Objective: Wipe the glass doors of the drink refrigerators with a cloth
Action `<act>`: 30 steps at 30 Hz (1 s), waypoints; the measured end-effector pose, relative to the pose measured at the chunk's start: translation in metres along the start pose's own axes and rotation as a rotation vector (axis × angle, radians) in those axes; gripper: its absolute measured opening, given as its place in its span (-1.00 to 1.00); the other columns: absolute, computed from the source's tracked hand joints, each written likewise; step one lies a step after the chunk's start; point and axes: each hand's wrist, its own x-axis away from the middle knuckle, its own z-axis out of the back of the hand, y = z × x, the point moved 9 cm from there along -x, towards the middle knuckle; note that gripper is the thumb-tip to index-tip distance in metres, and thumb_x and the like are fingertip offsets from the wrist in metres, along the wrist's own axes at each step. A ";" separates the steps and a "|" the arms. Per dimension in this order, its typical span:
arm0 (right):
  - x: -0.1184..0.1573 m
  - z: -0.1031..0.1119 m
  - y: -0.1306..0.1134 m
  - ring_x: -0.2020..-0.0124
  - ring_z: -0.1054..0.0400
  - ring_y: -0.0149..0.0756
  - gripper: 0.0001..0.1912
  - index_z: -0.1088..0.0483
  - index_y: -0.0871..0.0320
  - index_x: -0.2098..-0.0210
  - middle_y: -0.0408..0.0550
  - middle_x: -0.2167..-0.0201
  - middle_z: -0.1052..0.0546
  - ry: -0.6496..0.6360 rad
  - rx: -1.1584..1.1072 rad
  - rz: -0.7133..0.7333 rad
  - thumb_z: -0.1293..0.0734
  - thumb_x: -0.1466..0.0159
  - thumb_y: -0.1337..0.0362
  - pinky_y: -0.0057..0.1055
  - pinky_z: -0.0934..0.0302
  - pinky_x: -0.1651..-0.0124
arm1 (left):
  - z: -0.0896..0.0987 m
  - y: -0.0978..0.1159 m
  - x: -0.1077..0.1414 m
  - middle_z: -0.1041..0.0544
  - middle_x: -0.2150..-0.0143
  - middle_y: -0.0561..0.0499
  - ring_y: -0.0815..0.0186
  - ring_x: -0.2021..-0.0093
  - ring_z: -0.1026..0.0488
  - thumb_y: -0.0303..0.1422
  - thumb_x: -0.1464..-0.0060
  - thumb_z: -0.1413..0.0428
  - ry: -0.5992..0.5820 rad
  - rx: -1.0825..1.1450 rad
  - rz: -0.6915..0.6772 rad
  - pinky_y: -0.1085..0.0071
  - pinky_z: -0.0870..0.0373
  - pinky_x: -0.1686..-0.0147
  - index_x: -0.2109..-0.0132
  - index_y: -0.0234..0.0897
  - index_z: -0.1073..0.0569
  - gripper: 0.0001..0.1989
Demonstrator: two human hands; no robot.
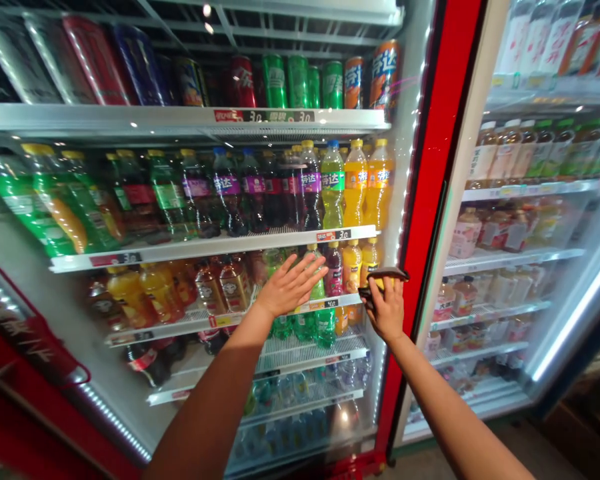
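Observation:
My left hand (293, 285) reaches toward the middle shelf, flat with its fingers stretched out and nothing in it. Just past its fingers stand a bottle of light green drink (318, 285), a dark pink bottle (335, 268) and a yellow bottle (352, 263). At the fridge's right edge, my right hand (387, 310) is closed on a dark, soft-looking flat thing (390, 273); its kind I cannot make out. Part of that thing is hidden behind the fingers. Another yellow bottle (369, 259) stands close behind my right hand.
Soda bottles (227, 193) line the shelf above, and cans (275, 80) fill the top one. White price-strip edges (220, 250) jut out. A red door frame (437, 133) separates a second lit fridge (510, 267) on the right. The open door (35, 340) is at left.

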 end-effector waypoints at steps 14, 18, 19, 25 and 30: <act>0.032 -0.013 -0.056 -0.35 -0.10 0.06 -0.40 -0.34 -0.11 -0.28 0.05 -0.25 -0.38 -0.147 -0.083 0.220 -0.26 -0.30 0.46 0.18 -0.13 -0.32 | 0.013 -0.004 0.047 0.04 -0.52 0.15 0.31 -0.53 0.31 -0.31 -0.24 -0.09 -0.154 0.050 -0.042 0.11 0.29 -0.50 -0.48 -0.09 0.06 -0.23; -0.014 -0.017 -0.093 -0.42 0.11 0.28 -0.37 -0.25 -0.01 -0.35 0.15 -0.33 -0.24 -0.053 -0.065 0.019 -0.29 -0.30 0.34 0.38 -0.03 -0.31 | 0.021 -0.016 0.107 -0.06 -0.50 0.08 0.24 -0.53 0.24 -0.31 -0.16 -0.17 -0.162 0.013 0.035 0.08 0.38 -0.50 -0.47 -0.09 0.01 -0.17; -0.017 -0.021 -0.113 -0.41 0.10 0.27 -0.38 -0.26 -0.01 -0.35 0.15 -0.32 -0.26 -0.064 -0.065 0.040 -0.30 -0.30 0.32 0.36 -0.03 -0.31 | 0.023 -0.018 0.119 -0.07 -0.50 0.06 0.22 -0.53 0.24 -0.31 -0.13 -0.19 -0.163 0.003 0.051 0.06 0.41 -0.49 -0.47 -0.08 -0.01 -0.16; 0.032 -0.028 -0.170 -0.27 -0.18 -0.06 -0.43 -0.36 -0.15 -0.26 -0.07 -0.19 -0.45 -0.256 -0.110 0.384 -0.25 -0.32 0.43 0.08 -0.07 -0.37 | 0.041 -0.041 0.175 -0.03 -0.51 0.04 0.21 -0.53 0.35 -0.26 -0.18 -0.16 -0.216 -0.056 0.104 0.02 0.57 -0.46 -0.46 -0.09 -0.07 -0.24; -0.017 -0.013 -0.135 -0.36 -0.01 0.21 -0.35 -0.31 -0.02 -0.31 0.10 -0.29 -0.31 -0.094 -0.083 0.145 -0.34 -0.23 0.34 0.27 -0.02 -0.34 | 0.044 -0.077 0.211 0.04 -0.53 -0.04 0.11 -0.53 0.37 -0.07 -0.09 -0.26 -0.300 -0.045 0.201 -0.08 0.59 -0.43 -0.47 -0.06 -0.01 -0.08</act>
